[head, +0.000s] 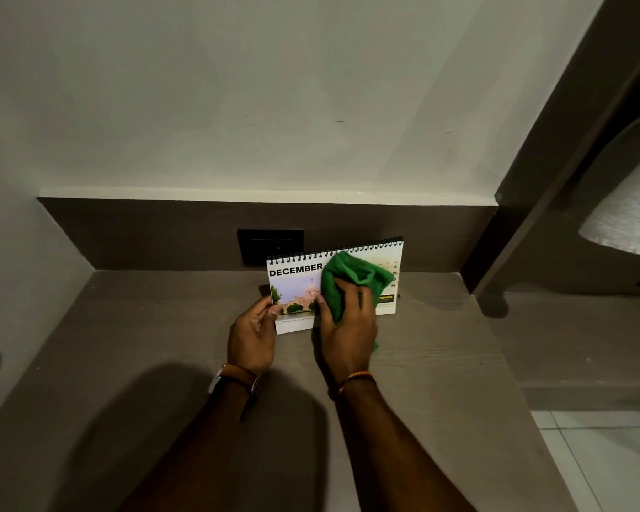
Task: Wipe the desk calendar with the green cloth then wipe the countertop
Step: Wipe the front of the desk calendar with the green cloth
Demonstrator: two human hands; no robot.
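Note:
A spiral-bound desk calendar (296,286) showing DECEMBER stands on the grey-brown countertop (163,345), close to the back wall. My left hand (254,334) grips its lower left corner. My right hand (348,327) presses a bunched green cloth (351,271) against the calendar's front, covering the middle and part of the date grid. A bit of cloth hangs below my right palm.
A black wall socket plate (270,245) sits on the dark backsplash just behind the calendar. A dark vertical panel (532,201) bounds the counter on the right, with a white lampshade (629,219) beyond it. Tiled floor (606,460) shows at lower right.

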